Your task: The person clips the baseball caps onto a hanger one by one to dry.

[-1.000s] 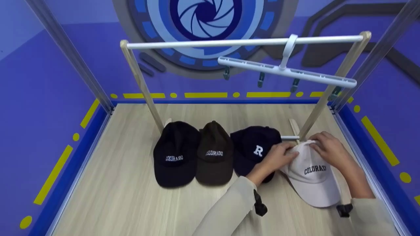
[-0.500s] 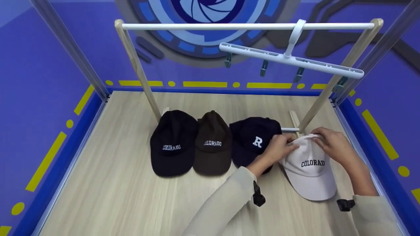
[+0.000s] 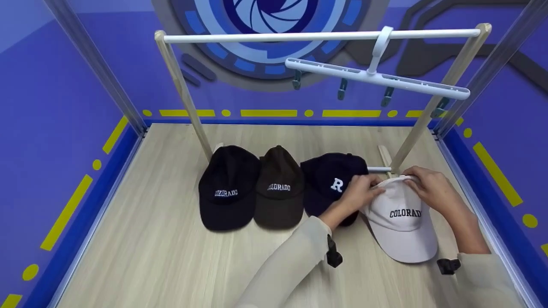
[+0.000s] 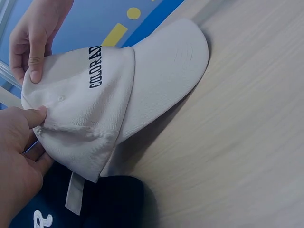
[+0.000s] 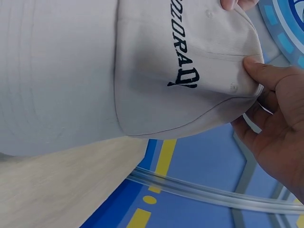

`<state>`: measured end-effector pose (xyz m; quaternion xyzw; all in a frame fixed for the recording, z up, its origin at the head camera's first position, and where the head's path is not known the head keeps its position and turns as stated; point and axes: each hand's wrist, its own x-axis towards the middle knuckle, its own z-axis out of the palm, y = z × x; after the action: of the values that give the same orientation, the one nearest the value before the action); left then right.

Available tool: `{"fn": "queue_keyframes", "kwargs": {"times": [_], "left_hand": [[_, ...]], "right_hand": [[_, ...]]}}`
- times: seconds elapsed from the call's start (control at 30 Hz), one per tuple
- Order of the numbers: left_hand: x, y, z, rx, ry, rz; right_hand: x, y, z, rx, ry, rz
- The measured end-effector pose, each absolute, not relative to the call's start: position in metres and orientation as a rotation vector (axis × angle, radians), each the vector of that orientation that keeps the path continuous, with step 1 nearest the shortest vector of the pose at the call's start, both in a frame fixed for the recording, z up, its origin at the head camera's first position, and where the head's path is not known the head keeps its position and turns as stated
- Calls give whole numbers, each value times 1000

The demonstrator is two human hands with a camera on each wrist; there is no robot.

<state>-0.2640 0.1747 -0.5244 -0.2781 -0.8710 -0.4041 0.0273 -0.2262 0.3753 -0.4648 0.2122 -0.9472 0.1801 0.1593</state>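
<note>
Both hands pinch the top edge of a cream baseball cap (image 3: 404,218) lettered COLORADO, its brim pointing toward me. The left hand (image 3: 357,194) has thumb and fingers on the cap's left upper side; the right hand (image 3: 436,190) grips the right upper side. In the left wrist view a loose strap (image 4: 74,194) hangs from the cap over a navy cap. That navy cap (image 3: 321,184) with a white R lies just left, partly behind the left hand and forearm. The right wrist view shows the right thumb pressed on the cream crown (image 5: 218,52).
A brown cap (image 3: 279,211) and a black cap (image 3: 227,211) lie in a row on the wooden table (image 3: 171,265). Behind stands a rack with a white rail (image 3: 274,37). From it hangs a white hanger (image 3: 342,70) with several green clips (image 3: 341,90).
The head view has shifted, so the whole scene sits higher in the frame than a second ago. The cream cap has moved slightly left, with both hands still pinching it.
</note>
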Motion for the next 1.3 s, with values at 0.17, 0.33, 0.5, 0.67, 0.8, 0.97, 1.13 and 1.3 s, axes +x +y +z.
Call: {"fn": "queue_keyframes", "kwargs": {"times": [0.17,0.33,0.5,0.67,0.8,0.97,1.13,1.3], "left_hand": [[-263,175,-517,-835,-2681,-1278],[-263,177,-508,-836,-2652,-1279],[-263,176,-501,-862,-2613,-1285],[-264,175,-494,-868,-2587,-1297],[-266,174,-489,-862,-2575,-1300],[-269,174,-482,-867,-2550,-1299],[-271,172,-473,-875,-2520,-1323],[-274,169,-466,-883,-2508,-1320]], "right_hand": [[-225,374,-459,588,-2681,528],[-223,373,-453,568,-2619,544],[-221,372,-447,540,-2607,567],[-220,370,-442,496,-2608,584],[-220,367,-437,473,-2602,590],[-219,366,-430,453,-2584,592],[-217,364,-423,426,-2570,583],[-218,362,-417,416,-2563,597]]}}
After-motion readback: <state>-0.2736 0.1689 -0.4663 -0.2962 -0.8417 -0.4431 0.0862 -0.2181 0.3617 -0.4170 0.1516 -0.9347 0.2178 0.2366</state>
